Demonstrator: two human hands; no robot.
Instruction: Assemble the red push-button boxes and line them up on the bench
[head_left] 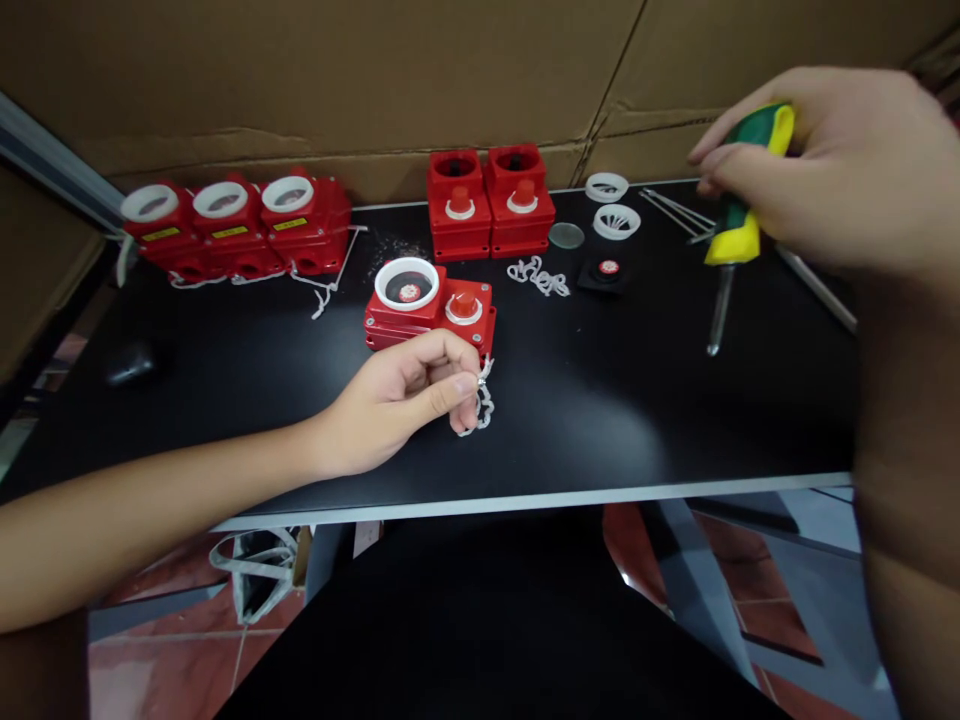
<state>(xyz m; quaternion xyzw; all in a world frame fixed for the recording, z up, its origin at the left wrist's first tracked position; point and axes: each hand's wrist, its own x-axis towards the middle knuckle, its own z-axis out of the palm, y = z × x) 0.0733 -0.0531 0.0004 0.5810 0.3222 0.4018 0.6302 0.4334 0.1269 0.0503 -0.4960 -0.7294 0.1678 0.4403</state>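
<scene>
A brown cardboard wall (pixel 375 80) fills the top of the frame, and below it a black table (pixel 637 430) stretches across the middle. Three red boxes (pixel 238 245) stand in a row at the upper left, and two red boxes (pixel 480 232) stand side by side at the upper centre. The nearest red box (pixel 435 322), at the frame's centre, is the one being worked on, lying with its white-rimmed window and red knob upward. The right hand (pixel 855 170) is closed around a green-and-yellow screwdriver (pixel 735 242) in the upper right, tip down, well apart from that box. The left hand (pixel 405 400) pinches a white cord (pixel 486 408) just beside the box's lower right corner; I cannot tell whether its fingers touch the casing. To me, the step in hand looks like placing the cord at that corner; the next move calls for a steady pinch and a carefully aimed screwdriver tip.
</scene>
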